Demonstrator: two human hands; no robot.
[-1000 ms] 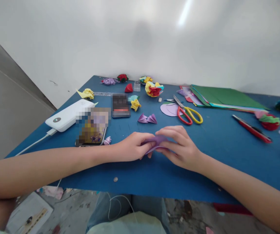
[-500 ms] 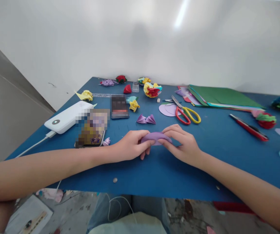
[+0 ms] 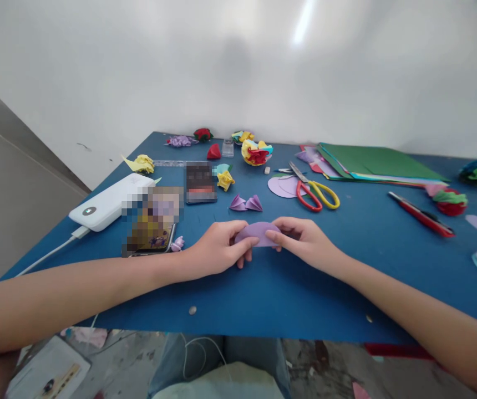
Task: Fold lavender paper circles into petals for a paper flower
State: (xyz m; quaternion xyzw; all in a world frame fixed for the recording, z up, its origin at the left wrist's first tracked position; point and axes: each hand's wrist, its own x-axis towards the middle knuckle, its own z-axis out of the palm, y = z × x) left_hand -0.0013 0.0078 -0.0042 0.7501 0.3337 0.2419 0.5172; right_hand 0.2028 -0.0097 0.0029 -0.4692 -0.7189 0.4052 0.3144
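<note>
Raised since the earlier frame, the purple paper piece (image 3: 258, 234) now arches between both hands, near the front middle of the blue table (image 3: 263, 293); left hand (image 3: 217, 250) pinches its left end, fingers curled closed on it; right hand (image 3: 305, 244) pinches the right end likewise; two folded purple pieces (image 3: 245, 203) lie just beyond; scissors (image 3: 316, 192) rest farther right.

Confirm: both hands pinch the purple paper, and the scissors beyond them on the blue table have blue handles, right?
Not quite. The scissors have one red and one yellow handle, not blue, as the head view shows. The left hand and right hand do pinch the purple paper, with the scissors beyond them on the blue table.
</note>
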